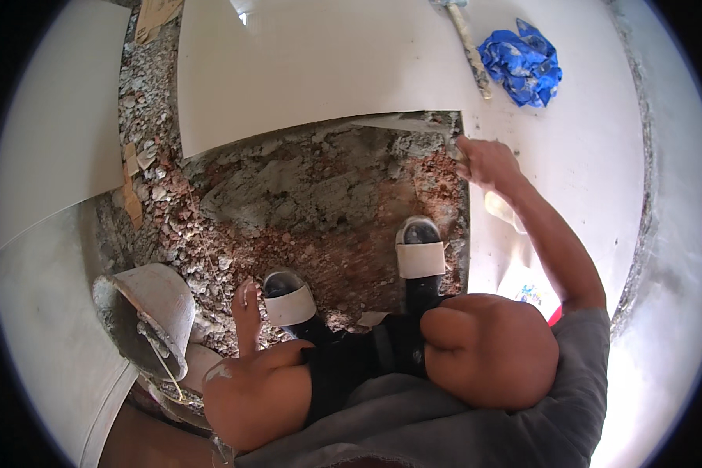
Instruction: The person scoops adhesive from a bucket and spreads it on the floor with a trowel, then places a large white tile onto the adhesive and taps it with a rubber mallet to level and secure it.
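My right hand point(490, 165) is at the edge of the pale floor tile on the right, by the corner of a patch of bare ground. Its fingers are bent over the edge; anything inside them is hidden. Low on the left, my left hand point(246, 308) hangs beside my left knee, fingers stretched forward over rubble, partly covered by the leg. Between the tiles lies grey wet mortar point(296, 187) spread on reddish broken ground. A large cream tile point(312, 70) borders it at the far side, with a thin pale strip point(402, 125) along that edge.
A dirty bucket point(160, 300) lies tipped at the left. Crumpled blue plastic point(522, 62) and a mallet-like tool's handle point(469, 51) rest on the far right tile. Cardboard scraps point(132, 199) lie in the gravel strip. My sandalled feet point(420, 248) stand at the mortar's near side.
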`<state>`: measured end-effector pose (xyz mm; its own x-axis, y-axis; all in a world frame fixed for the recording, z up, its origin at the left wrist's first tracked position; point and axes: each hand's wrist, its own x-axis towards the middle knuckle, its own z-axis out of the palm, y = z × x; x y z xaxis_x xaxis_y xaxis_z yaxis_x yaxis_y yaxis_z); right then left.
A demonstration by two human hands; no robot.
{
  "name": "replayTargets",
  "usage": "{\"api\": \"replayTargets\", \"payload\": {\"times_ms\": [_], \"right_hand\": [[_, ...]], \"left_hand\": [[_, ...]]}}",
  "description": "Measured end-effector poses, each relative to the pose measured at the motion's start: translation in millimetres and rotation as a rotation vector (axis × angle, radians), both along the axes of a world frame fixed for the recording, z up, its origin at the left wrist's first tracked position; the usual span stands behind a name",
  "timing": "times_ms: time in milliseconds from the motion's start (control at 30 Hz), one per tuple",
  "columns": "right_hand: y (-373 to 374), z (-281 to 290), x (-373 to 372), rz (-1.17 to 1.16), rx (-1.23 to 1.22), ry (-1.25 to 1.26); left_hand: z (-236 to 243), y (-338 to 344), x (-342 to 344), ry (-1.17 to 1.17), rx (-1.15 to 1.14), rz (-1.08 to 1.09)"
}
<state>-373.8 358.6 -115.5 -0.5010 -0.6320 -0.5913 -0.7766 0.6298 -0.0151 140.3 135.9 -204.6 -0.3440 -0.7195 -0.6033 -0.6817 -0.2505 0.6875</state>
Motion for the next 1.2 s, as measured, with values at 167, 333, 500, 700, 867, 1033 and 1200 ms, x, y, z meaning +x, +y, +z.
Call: {"api": "replayTargets", "payload": {"times_ms": [167,333,500,700,867,1033,1200], "right_hand": [[-41.8,-35.1,0.2,-0.011,0.024,-0.057],[-13.4,-17.4,74.6,0.067,0.158,-0.203],[-24.3,-25.5,66.9,-0.114,0.020,-0.259],[-83.3,-53.0,67.4,0.054,-0.117,-0.145],[-36.9,-28.1,104.8,0.088,-0.041,-0.267],[-3.0,-45.3,111.3,0.035,-0.181,-0.205],[29.3,-55.4,146.4,0.044,-0.136,-0.262]], "left_hand": [[10.1,4.6,11.5,0.003,0.017,0.005],[5.3,3.2,12.6,-0.050,-0.011,-0.039],[4.8,1.1,10.0,-0.097,-0.007,-0.098],[13.8,0.5,17.3,-0.065,0.014,-0.039],[2.6,4.6,40.2,-0.101,-0.013,-0.020],[4.1,-18.6,35.1,-0.252,-0.027,-0.180],[48.3,-94.8,-50.3,-0.114,-0.379,-0.599]]}}
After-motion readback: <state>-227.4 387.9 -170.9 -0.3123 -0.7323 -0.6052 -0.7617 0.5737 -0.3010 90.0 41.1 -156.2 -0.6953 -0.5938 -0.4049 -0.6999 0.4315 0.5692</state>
